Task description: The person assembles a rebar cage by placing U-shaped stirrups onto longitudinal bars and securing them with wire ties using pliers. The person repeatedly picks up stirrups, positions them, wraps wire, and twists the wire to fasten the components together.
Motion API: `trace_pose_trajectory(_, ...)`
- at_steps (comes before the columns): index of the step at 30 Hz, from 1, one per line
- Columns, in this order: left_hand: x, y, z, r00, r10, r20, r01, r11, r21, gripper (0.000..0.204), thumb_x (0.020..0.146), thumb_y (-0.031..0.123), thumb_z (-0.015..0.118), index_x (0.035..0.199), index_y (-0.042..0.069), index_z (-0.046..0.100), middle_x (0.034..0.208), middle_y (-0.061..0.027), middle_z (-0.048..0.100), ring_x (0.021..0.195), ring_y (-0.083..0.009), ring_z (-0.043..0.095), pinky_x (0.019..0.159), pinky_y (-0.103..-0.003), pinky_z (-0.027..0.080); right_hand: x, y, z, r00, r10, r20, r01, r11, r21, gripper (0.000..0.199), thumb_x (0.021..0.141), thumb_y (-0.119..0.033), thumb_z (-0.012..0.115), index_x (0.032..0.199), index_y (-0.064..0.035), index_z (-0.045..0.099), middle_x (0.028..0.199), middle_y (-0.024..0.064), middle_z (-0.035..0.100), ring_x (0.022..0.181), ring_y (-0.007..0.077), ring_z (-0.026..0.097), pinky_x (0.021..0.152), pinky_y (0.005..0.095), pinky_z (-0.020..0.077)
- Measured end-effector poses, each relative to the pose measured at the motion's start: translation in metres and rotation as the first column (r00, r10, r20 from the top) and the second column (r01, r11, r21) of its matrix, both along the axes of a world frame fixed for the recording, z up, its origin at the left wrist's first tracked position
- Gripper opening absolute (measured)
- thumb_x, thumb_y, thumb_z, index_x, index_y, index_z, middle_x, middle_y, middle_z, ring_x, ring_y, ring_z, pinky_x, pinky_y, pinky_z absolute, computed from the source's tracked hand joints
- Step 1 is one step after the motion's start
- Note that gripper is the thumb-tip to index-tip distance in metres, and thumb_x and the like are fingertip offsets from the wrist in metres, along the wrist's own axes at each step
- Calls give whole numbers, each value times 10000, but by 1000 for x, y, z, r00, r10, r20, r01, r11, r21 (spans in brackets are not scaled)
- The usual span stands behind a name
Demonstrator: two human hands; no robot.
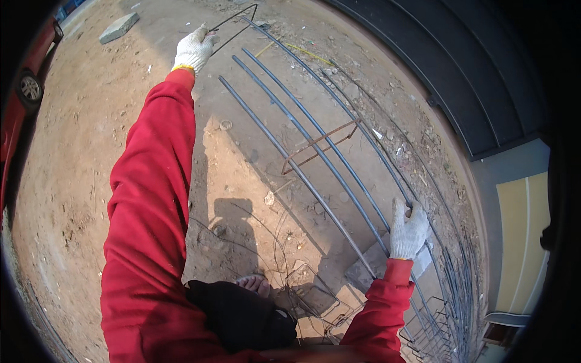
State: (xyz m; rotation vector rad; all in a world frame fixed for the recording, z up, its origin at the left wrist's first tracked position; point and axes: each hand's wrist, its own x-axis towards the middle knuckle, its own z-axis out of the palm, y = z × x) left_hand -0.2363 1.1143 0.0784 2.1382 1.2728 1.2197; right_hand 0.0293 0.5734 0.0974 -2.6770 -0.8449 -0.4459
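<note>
My left hand [193,49], in a white knit glove with a yellow cuff, reaches far forward. Its fingers are closed on one side of a dark rectangular wire stirrup [235,16], at the far end of the steel rods. On the right, my gloved right hand [408,235] curls its thumb and fingers around a long steel rod [302,64]. Three more bars [266,132] lie roughly parallel to that rod, on its left. A rusty stirrup [321,139] sits across the bars around their middle.
A grey block [366,266] lies beneath the near bars. More stirrups [433,327] and bundled rods are at lower right. Loose wire [278,242] tangles near my foot [254,283]. A dark panelled wall [448,66] borders the right; a red car [27,78] stands far left.
</note>
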Motion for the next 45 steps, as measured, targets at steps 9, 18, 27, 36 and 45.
trace_pose_trajectory(9, -48, -61, -12, 969, -198, 150, 224, 957, -182, 373, 963, 187, 566, 1267, -25, 614, 941, -92, 728, 723, -119, 635, 684, -265, 522, 0, 1, 0, 1000, 6, 25, -6, 1000, 30, 477, 825, -522, 710, 916, -54, 681, 785, 120, 616, 815, 318, 604, 774, 444, 430)
trace_pose_trajectory(18, -12, -133, -18, 895, -328, 302, 378, 917, -127, 386, 960, 174, 585, 1256, -74, 601, 1001, -112, 740, 804, -98, 662, 713, -239, 533, 0, 2, -1, 996, 14, 90, -14, 1000, -2, 494, 843, -551, 680, 897, -61, 694, 816, 143, 659, 839, 335, 636, 776, 448, 450)
trace_pose_trajectory(27, 13, -271, -41, 853, -493, 172, 495, 868, 35, 307, 946, 101, 620, 1210, -54, 638, 980, -144, 744, 889, -185, 720, 805, -294, 549, 11, 0, -8, 992, 66, 106, -67, 998, 5, 565, 860, -588, 633, 941, -32, 690, 842, 206, 675, 859, 373, 652, 789, 463, 493)
trace_pose_trajectory(36, 14, -289, -68, 929, -349, 126, 371, 886, -278, 276, 987, 181, 596, 1182, 5, 681, 1020, -75, 741, 864, -106, 673, 819, -249, 518, -49, -175, 74, 829, 125, -545, 42, 958, 284, 306, 959, -305, 652, 990, -12, 735, 780, 57, 720, 666, 80, 632, 616, 249, 531)
trace_pose_trajectory(45, 24, -327, -70, 871, -382, 308, 466, 840, -277, 349, 951, 81, 655, 1275, -39, 608, 1020, -89, 739, 861, -77, 652, 733, -199, 505, -144, -265, -75, 747, -329, -577, 107, 917, -384, 310, 877, -356, 647, 861, -57, 727, 828, 195, 699, 798, 385, 676, 737, 449, 530)
